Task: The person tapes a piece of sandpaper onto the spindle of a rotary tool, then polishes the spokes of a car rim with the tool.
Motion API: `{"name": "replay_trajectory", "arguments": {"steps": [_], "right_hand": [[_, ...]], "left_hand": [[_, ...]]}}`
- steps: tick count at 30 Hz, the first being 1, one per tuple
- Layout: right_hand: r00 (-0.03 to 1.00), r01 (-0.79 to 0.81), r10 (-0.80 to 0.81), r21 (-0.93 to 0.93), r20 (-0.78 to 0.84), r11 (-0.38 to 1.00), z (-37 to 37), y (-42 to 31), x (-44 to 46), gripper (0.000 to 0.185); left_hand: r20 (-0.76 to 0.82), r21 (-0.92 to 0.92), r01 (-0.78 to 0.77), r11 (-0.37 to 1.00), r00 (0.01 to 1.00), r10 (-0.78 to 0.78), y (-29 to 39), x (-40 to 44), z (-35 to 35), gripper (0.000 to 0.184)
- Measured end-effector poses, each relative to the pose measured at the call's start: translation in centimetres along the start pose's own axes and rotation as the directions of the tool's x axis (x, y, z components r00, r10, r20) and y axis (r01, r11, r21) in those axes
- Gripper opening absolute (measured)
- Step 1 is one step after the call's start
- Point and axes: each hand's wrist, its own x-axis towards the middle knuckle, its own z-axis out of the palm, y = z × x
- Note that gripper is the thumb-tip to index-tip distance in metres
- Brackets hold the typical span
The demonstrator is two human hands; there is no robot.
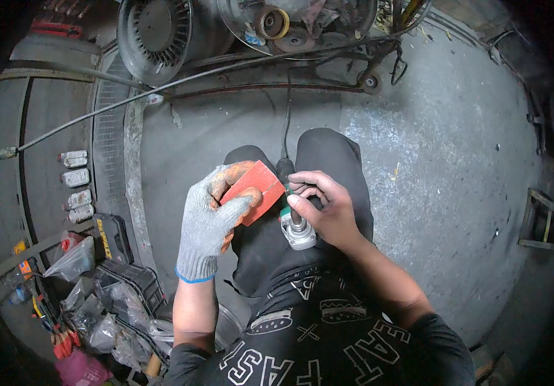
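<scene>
My left hand (pixel 209 215), in a grey knitted glove with orange coating, grips a flat orange-red rectangular piece (pixel 254 193) with a thin line across it. The thumb lies on its front face. Just right of that piece is my bare right hand (pixel 322 202), fingers curled toward the thumb. What it pinches, if anything, I cannot make out. Below its fingers an angle grinder (pixel 298 233) rests on my lap between the thighs. Its metal head and a bit of green body show; the hand hides part of it. A dark cord (pixel 287 122) runs forward from it.
Ahead stands a metal frame with a wheel (pixel 155 35) and a round tray (pixel 225 19) of discs and scraps. A long rod (pixel 110 109) crosses the left. Bottles (pixel 75 177), a tool case (pixel 113 238) and plastic bags (pixel 103 331) lie left. Grey floor (pixel 431 193) stretches right.
</scene>
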Motion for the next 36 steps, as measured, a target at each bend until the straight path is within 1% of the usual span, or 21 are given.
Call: {"name": "replay_trajectory", "arguments": {"steps": [1, 2, 4, 8, 9, 10, 11, 12, 14, 18, 20, 21, 24, 26, 27, 29, 30, 32, 33, 35, 36], "right_hand": [[0.999, 0.044, -0.043, -0.05, 0.019, 0.998, 0.0, -0.1, 0.0, 0.027], [0.999, 0.039, -0.037, -0.053, 0.029, 0.998, 0.0, 0.1, -0.1, 0.028], [0.999, 0.028, -0.026, -0.033, 0.044, 0.999, 0.0, 0.0, -0.1, 0.028], [0.998, 0.004, -0.004, 0.0, 0.068, 1.0, 0.0, 0.2, -0.2, 0.024], [0.998, 0.003, -0.003, 0.0, 0.065, 1.0, -0.1, 0.4, -0.4, 0.024], [0.996, -0.064, 0.059, 0.066, 0.073, 0.996, -0.2, 0.5, -0.6, 0.023], [0.989, -0.131, 0.121, 0.13, 0.086, 0.983, -0.3, 0.6, -0.8, 0.023], [0.989, -0.13, 0.12, 0.131, 0.084, 0.983, -0.3, 0.6, -0.8, 0.023], [0.976, -0.209, 0.194, 0.171, 0.104, 0.963, -0.3, 0.5, -0.9, 0.023], [0.974, -0.207, 0.185, 0.172, 0.132, 0.963, -0.3, 0.5, -0.8, 0.027], [0.985, -0.113, 0.097, 0.108, 0.143, 0.988, -0.3, 0.5, -0.8, 0.029], [0.985, -0.114, 0.098, 0.11, 0.141, 0.987, -0.2, 0.7, -0.9, 0.029], [0.992, -0.074, 0.065, 0.083, 0.106, 0.994, 0.1, 1.3, -1.1, 0.028], [0.991, -0.109, 0.1, 0.102, 0.09, 0.989, 0.3, 1.5, -1.2, 0.03], [0.991, -0.11, 0.101, 0.105, 0.086, 0.988, 0.3, 1.7, -1.3, 0.03], [0.99, -0.129, 0.121, 0.129, 0.073, 0.983, 0.5, 1.9, -1.4, 0.031], [0.99, -0.13, 0.122, 0.131, 0.07, 0.983, 0.6, 2.0, -1.5, 0.031], [0.97, -0.24, 0.226, 0.213, 0.085, 0.947, 0.8, 2.2, -1.7, 0.031], [0.97, -0.24, 0.227, 0.216, 0.084, 0.946, 1.0, 2.3, -1.8, 0.031], [0.971, -0.239, 0.224, 0.33, 0.084, 0.913, 1.4, 2.7, -2.0, 0.031], [0.971, -0.24, 0.225, 0.331, 0.084, 0.913, 1.3, 3.0, -2.1, 0.031]], "left_hand": [[0.019, 0.029, -0.036, 0.999, 0.999, 0.035, 0.1, 0.0, -0.1, 0.042], [0.02, 0.031, -0.035, 0.999, 0.999, 0.035, 0.2, 0.1, -0.1, 0.042], [0.059, 0.024, -0.044, 0.999, 0.997, 0.042, 0.4, 0.2, -0.2, 0.04], [0.063, -0.035, -0.007, 0.999, 0.998, 0.009, 0.6, 0.2, 0.0, 0.04], [0.073, 0.021, 0.005, 1.0, 0.997, -0.007, 0.6, 0.1, 0.0, 0.039], [0.082, 0.078, 0.016, 0.997, 0.996, -0.023, 0.5, 0.0, 0.1, 0.038], [0.083, 0.079, 0.016, 0.997, 0.996, -0.023, 0.3, 0.0, 0.1, 0.038], [0.125, 0.163, 0.009, 0.987, 0.992, -0.03, 0.3, 0.0, 0.3, 0.037], [0.152, 0.324, 0.02, 0.946, 0.986, -0.072, 1.1, -0.3, 0.8, 0.035], [0.156, 0.328, -0.027, 0.944, 0.987, -0.026, 0.9, -0.3, 1.0, 0.035], [0.144, 0.434, 0.001, 0.901, 0.987, -0.07, 2.0, -0.6, 1.3, 0.036], [0.145, 0.436, 0.002, 0.9, 0.987, -0.072, 1.9, -0.6, 1.4, 0.036], [0.127, 0.432, -0.033, 0.901, 0.992, -0.025, 0.7, -0.6, 1.3, 0.039], [0.164, 0.509, -0.32, 0.799, 0.947, 0.276, -0.5, -0.5, 1.2, 0.04], [0.168, 0.51, -0.321, 0.798, 0.947, 0.273, -0.4, -0.7, 1.3, 0.04], [0.107, 0.496, -0.184, 0.849, 0.983, 0.151, 0.2, -1.3, 1.5, 0.042], [0.11, 0.497, -0.185, 0.848, 0.983, 0.15, 0.2, -1.3, 1.4, 0.042], [0.152, 0.483, -0.187, 0.856, 0.98, 0.128, 0.3, -1.4, 0.9, 0.038], [0.152, 0.485, -0.186, 0.855, 0.98, 0.127, 0.1, -1.4, 0.9, 0.038], [0.135, 0.373, -0.189, 0.908, 0.98, 0.148, -0.4, -1.3, 0.8, 0.039], [0.135, 0.374, -0.187, 0.908, 0.98, 0.146, -0.3, -1.3, 0.7, 0.039]]}}
